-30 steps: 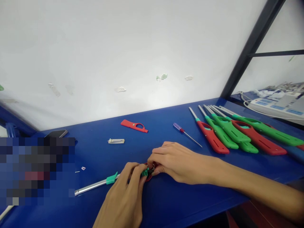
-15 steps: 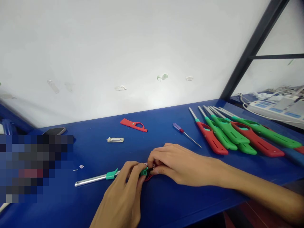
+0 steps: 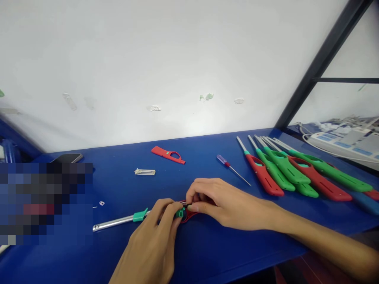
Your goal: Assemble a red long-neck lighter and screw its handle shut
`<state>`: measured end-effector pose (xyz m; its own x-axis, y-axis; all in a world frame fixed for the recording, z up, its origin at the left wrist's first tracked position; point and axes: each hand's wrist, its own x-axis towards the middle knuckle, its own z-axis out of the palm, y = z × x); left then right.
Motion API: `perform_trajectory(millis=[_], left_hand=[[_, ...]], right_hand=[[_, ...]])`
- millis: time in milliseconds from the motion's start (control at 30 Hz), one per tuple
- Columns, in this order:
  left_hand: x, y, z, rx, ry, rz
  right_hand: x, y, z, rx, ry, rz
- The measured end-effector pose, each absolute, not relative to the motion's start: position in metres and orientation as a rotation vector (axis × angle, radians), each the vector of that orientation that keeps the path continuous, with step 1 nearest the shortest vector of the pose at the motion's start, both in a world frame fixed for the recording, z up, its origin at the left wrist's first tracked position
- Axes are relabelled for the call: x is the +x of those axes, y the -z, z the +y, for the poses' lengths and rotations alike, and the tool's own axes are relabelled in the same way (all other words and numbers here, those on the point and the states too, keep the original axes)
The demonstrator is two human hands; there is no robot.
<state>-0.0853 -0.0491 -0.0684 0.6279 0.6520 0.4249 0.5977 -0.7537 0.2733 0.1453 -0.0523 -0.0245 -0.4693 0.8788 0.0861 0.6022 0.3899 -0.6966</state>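
An opened lighter [image 3: 115, 223] lies on the blue table, its silver tube pointing left and a teal collar [image 3: 139, 215] around the tube. My left hand [image 3: 152, 236] holds its body down, fingers wrapped over the red and green parts. My right hand [image 3: 219, 203] pinches at the black and green inner parts [image 3: 181, 212] with thumb and forefinger; what exactly sits between the tips is too small to tell. A red half shell [image 3: 168, 154] and a clear fuel tank [image 3: 145, 172] lie behind my hands. The purple-handled screwdriver [image 3: 233, 170] lies behind my right hand.
Several red and green lighters [image 3: 291, 167] are piled at the right. A white power strip [image 3: 343, 144] stands beyond a dark metal frame [image 3: 310, 79]. A phone [image 3: 68, 158] lies at the back left, and a tiny white piece [image 3: 102, 203] near the tube.
My right thumb and forefinger have shifted slightly up, and more of the red body shows beneath them. My left hand keeps its grip.
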Motion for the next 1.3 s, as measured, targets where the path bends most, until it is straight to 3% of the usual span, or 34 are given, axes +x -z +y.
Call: perform_trajectory(millis=[633,1300], left_hand=[[-0.0825,0.0715,-0.0493,2.890,-0.999,1.069],[-0.0877,0.0764,-0.0463,2.812,-0.841,0.955]], right_hand=[[0.1487,0.0194,-0.0539,-1.269,-0.739,-2.246],[0.1475,0.0233,-0.0545,-1.261,-0.734,-2.136]])
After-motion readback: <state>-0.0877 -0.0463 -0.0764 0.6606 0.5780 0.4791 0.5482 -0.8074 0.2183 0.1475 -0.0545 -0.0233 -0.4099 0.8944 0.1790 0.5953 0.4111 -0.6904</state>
